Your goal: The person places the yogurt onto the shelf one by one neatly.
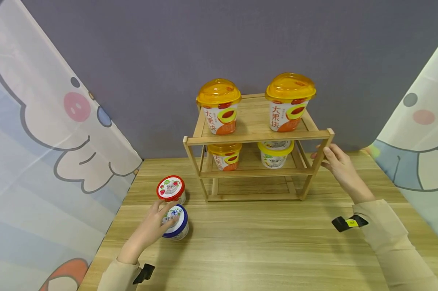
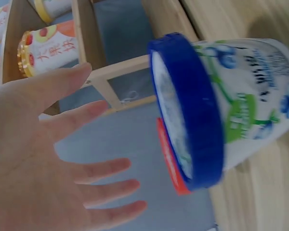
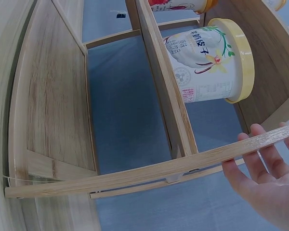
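Observation:
My left hand (image 1: 151, 227) hovers over the white tub with a blue lid (image 1: 183, 234), fingers spread. In the left wrist view that palm faces the blueberry-printed tub (image 2: 253, 96) with a gap between them. Just behind stands a red-lidded tub (image 1: 170, 187), mostly hidden in the left wrist view. At the right, my right hand (image 1: 339, 167) holds the front post of a wooden shelf rack (image 1: 255, 138). The right wrist view has the fingers (image 3: 277, 166) passing behind that post, with their tips showing beyond it.
Two orange-domed fruit cups (image 1: 219, 107) (image 1: 289, 103) stand on the rack's top. Its middle shelf holds another orange-lidded cup (image 1: 226, 157) and a yellow-lidded tub (image 1: 274, 157). Behind rises a grey backdrop (image 1: 149, 81), with cartoon curtains (image 1: 33, 133) at the sides.

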`<action>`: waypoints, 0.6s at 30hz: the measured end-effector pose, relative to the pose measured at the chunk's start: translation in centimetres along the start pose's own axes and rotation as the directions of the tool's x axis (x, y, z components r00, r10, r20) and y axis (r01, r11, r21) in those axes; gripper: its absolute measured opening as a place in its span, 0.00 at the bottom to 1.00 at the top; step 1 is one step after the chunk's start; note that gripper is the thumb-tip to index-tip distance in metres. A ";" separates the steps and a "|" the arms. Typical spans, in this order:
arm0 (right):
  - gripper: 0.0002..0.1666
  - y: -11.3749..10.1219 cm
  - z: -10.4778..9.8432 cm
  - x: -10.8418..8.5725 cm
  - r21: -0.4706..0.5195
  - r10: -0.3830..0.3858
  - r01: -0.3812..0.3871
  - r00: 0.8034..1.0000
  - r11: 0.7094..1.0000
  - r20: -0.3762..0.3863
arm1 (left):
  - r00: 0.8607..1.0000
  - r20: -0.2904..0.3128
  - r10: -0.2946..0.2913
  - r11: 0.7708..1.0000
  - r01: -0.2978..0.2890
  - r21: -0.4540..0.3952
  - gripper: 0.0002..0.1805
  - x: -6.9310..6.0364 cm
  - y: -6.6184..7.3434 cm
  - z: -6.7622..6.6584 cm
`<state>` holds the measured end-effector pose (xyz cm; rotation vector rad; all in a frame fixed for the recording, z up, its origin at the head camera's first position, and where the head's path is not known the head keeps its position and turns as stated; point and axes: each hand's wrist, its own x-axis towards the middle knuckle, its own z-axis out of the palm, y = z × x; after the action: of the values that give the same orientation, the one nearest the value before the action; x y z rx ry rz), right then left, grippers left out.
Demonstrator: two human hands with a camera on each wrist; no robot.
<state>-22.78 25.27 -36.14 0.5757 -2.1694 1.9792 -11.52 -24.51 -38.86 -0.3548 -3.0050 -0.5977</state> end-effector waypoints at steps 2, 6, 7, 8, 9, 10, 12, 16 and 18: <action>0.15 0.0 0.0 0.0 0.002 -0.001 0.001 1.000 1.000 -0.002 | 1.000 0.005 -0.014 1.000 0.014 0.022 0.27 -0.3 -0.3 0.3; 0.16 0.1 0.0 0.1 0.005 0.000 0.000 1.000 1.000 0.001 | 0.997 0.029 -0.072 0.996 0.070 0.061 0.31 -0.7 -0.9 0.9; 0.16 0.1 0.0 0.1 0.006 0.000 0.000 1.000 1.000 0.002 | 0.995 0.038 -0.092 0.994 0.089 0.066 0.32 -0.8 -1.1 1.1; 0.16 0.1 0.0 0.1 0.006 -0.001 0.001 1.000 1.000 0.004 | 0.993 0.046 -0.112 0.992 0.109 0.070 0.34 -0.9 -1.1 1.2; 0.16 0.1 0.0 0.1 0.011 -0.002 0.002 1.000 1.000 0.004 | 0.991 0.050 -0.125 0.990 0.121 0.078 0.35 -1.0 -1.2 1.4; 0.16 0.1 0.0 0.1 0.016 -0.004 0.004 1.000 1.000 0.005 | 0.989 0.053 -0.136 0.988 0.132 0.087 0.36 -1.0 -1.3 1.5; 0.16 0.1 0.0 0.1 0.026 -0.009 0.009 1.000 1.000 0.006 | 0.987 0.058 -0.150 0.984 0.144 0.102 0.38 -1.1 -1.5 1.8; 0.15 0.2 0.0 0.1 0.035 -0.014 0.014 1.000 0.999 0.005 | 0.988 0.054 -0.144 0.985 0.137 0.108 0.40 -1.2 -1.9 2.5; 0.15 0.2 0.0 0.1 0.033 -0.014 0.014 1.000 0.999 0.003 | 0.988 0.057 -0.140 0.987 0.135 0.091 0.40 -1.1 -2.2 2.9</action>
<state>-22.99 25.29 -36.32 0.5974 -2.1320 2.0123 -10.97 -25.62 -42.43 -0.1650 -3.1232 -0.4714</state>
